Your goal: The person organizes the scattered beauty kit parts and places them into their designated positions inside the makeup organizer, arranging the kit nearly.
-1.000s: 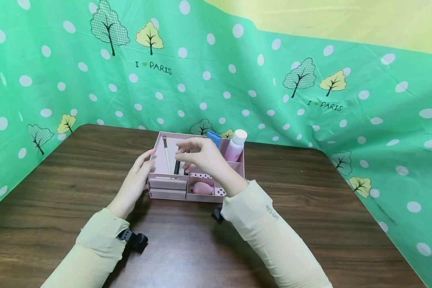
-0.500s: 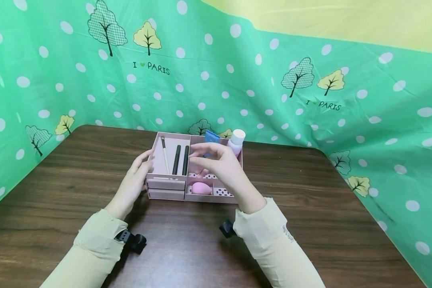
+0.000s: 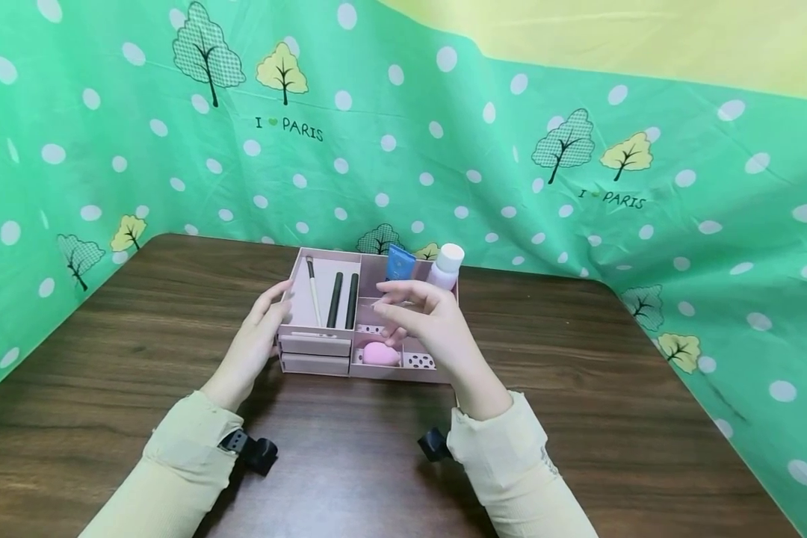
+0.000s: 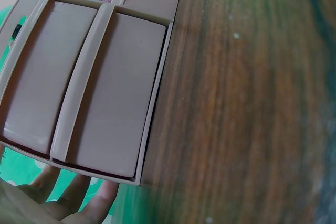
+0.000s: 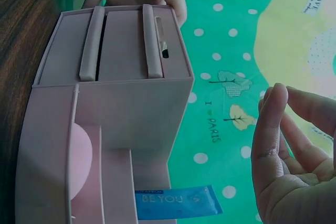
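A pink desktop organizer point(image 3: 314, 329) stands on the table in the head view. My left hand point(image 3: 245, 351) rests against its left side; in the left wrist view, fingers point(image 4: 73, 195) lie along that outer wall. Over the right-hand compartments hovers my right hand point(image 3: 437, 321), thumb and forefinger drawn near each other, with nothing visible between them. The upper left tray holds a makeup brush point(image 3: 313, 291) and two slim black pens point(image 3: 335, 299). A pink makeup sponge point(image 3: 380, 353) sits in the low front compartment. My right hand partly hides the compartments behind it.
A blue tube point(image 3: 400, 263) and a white-capped bottle point(image 3: 447, 261) stand in the organizer's rear compartments. Two drawers point(image 4: 121, 87) fill its left front. A green printed curtain point(image 3: 350, 187) hangs behind the wooden table point(image 3: 612, 388).
My right hand has moved right and toward me, away from the tray; both black pens now show fully. The left hand stays at the organizer's side.
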Motion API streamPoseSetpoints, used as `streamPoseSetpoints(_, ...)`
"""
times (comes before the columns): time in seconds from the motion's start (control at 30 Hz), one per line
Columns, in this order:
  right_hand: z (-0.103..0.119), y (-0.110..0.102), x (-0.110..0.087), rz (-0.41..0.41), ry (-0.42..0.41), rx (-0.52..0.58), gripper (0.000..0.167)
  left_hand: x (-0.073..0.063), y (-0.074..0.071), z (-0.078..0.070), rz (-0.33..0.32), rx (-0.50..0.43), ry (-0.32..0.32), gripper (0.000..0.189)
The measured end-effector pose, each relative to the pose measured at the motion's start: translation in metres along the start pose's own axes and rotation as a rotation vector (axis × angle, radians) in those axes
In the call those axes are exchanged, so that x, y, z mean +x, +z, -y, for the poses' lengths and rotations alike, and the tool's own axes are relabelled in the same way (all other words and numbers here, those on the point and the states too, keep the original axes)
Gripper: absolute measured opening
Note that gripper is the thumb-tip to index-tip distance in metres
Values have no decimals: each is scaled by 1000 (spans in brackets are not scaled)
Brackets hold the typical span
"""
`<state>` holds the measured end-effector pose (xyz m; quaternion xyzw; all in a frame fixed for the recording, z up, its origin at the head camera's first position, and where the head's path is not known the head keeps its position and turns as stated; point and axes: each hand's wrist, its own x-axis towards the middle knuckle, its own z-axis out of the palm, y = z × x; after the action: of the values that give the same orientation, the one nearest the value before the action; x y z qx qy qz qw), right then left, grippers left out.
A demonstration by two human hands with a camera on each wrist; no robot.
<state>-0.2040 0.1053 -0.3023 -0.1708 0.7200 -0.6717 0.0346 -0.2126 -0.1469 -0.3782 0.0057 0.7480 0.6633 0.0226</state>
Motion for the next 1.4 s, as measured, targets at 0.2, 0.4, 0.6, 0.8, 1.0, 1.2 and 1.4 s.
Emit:
streamPoseSetpoints(0.2, -1, -1, -1, -2, -5, 4, 37, 0, 0, 1, 1, 1, 10, 54)
streamPoseSetpoints(0.4, -3, -4, -1, 1, -2, -27, 35, 0, 0, 0, -10, 39, 7, 54)
streamPoseSetpoints(0.6, -3, -6, -3, -3, 8, -30, 34, 3, 1, -1, -5, 23, 10, 55)
streamPoseSetpoints(0.8, -2, -7, -4, 11, 19, -34, 34, 3, 2, -1, 0, 18, 16, 55)
streamPoseSetpoints(1.0, 0, -8, -4, 29, 20, -35, 34, 3, 0, -2, -6, 16, 17, 55)
streamPoseSetpoints(1.2, -1, -8, -4, 41, 23, -33, 35, 2, -1, -2, -9, 26, 15, 55)
streamPoseSetpoints(1.4, -3, -5, -5, 47, 45, -19, 35, 1, 0, -2, 0, 30, -3, 55)
